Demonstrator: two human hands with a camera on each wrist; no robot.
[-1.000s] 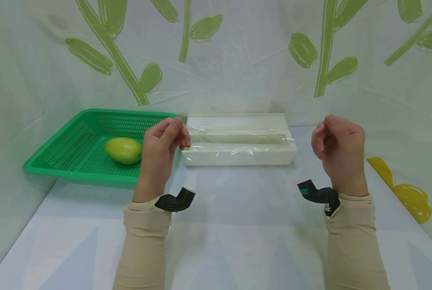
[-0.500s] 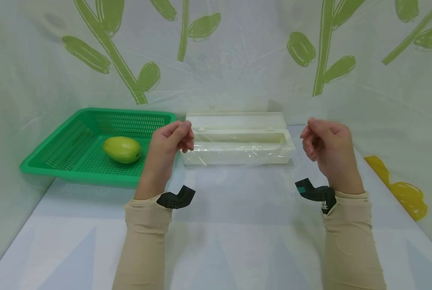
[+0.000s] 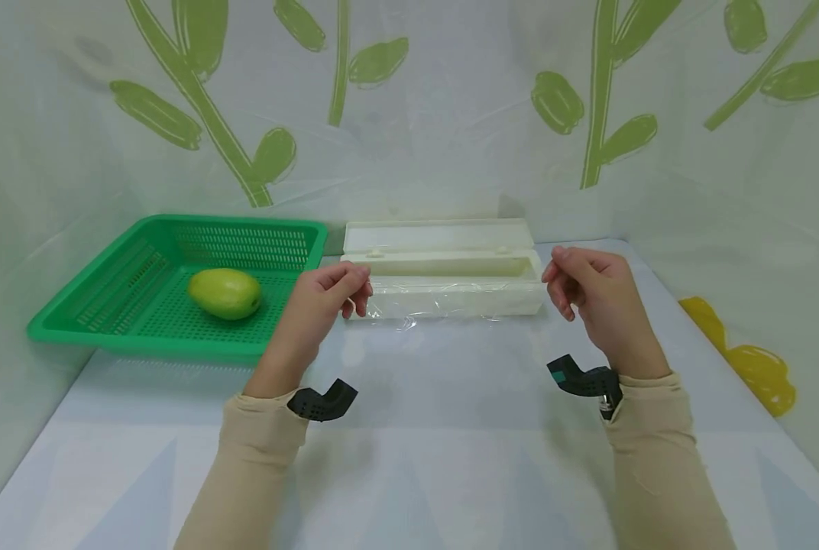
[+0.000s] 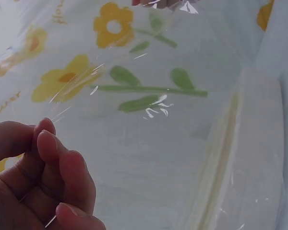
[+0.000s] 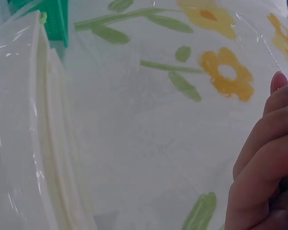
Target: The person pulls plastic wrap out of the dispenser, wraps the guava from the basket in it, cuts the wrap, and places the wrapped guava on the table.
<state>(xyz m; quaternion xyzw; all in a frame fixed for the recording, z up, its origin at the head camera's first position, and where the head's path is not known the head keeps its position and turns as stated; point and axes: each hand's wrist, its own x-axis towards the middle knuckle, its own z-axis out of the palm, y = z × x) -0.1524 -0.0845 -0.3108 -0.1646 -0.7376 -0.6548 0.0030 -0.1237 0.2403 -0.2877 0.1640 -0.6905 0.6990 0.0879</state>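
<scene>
A clear sheet of cling film stretches between both hands, its glints overlapping the front of a long white cling film box in the head view. Thumb and forefinger of my left hand pinch its left end, near the green basket's right side. At the other end, my right hand pinches the film just right of the box. In the left wrist view the film shows as bright creases running from the fingertips. Behind the film the box lid stands raised, showing the long trough inside.
A green perforated basket stands at the back left, with a yellow-green mango-like fruit in it. A pale patterned cover lies over the table, and a leaf-printed sheet rises behind the box.
Both hands have come closer together and lower, the right one moving left. The film between them has dropped from across the box opening to its front and hangs slacker.
</scene>
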